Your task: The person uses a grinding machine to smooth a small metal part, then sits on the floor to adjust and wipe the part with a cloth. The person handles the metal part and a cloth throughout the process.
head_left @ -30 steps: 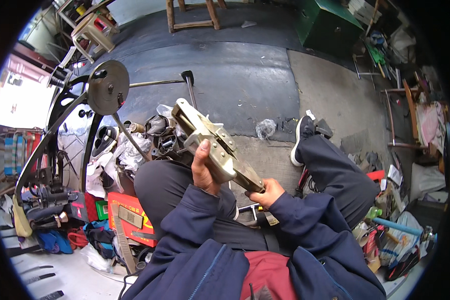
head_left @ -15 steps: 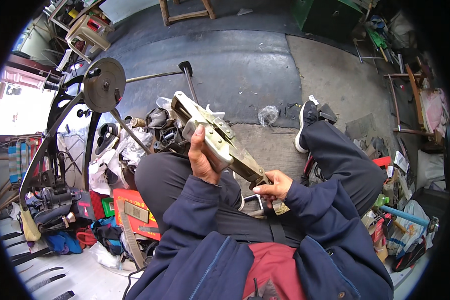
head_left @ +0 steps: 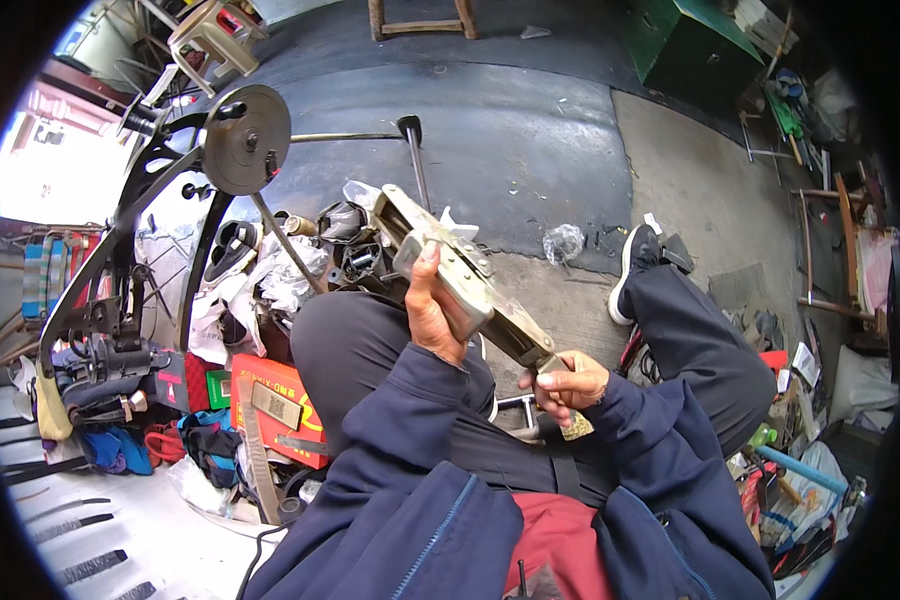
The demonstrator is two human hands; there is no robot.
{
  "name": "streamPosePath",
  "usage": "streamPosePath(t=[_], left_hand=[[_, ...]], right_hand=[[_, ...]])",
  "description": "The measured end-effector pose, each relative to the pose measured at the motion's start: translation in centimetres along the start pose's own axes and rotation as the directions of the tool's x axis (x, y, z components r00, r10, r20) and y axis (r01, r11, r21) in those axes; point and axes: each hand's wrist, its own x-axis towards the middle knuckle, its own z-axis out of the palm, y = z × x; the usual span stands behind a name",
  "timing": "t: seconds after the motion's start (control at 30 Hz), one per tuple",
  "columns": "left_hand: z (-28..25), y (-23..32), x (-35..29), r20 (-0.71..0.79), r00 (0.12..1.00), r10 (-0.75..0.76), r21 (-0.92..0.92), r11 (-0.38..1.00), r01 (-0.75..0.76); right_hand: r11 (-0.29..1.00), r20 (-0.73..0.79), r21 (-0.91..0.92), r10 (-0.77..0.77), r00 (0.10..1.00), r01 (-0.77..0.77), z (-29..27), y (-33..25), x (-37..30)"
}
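A long, worn metal lock case with a brass-coloured faceplate is held slanted above my lap. My left hand grips its middle, with the thumb up along the plate's side. My right hand holds the lower end, fingers closed around the narrow tip and a small brass-coloured part below it. I sit with both knees raised, in dark trousers and a dark blue jacket.
A black machine frame with a round flywheel stands at the left. A heap of rags and parts lies beside my left knee, with a red box below it. A green cabinet stands far right, clutter along the right edge.
The lock case stays in both hands at much the same slant. My right hand has shifted a little along its lower end.
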Motion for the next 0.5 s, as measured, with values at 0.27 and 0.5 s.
streamPosePath(t=[0.27,0.5], left_hand=[[-1.3,-0.6,0.7,0.140,0.986,-0.094,0.102,0.992,0.080],[-0.9,-0.5,0.2,0.084,0.996,-0.024,0.188,0.982,0.008]], right_hand=[[0.729,-0.341,-0.669,-0.476,0.810,0.147,1.2,2.7,1.7],[0.704,-0.338,-0.706,-0.435,0.835,0.080,0.1,2.9,2.3]])
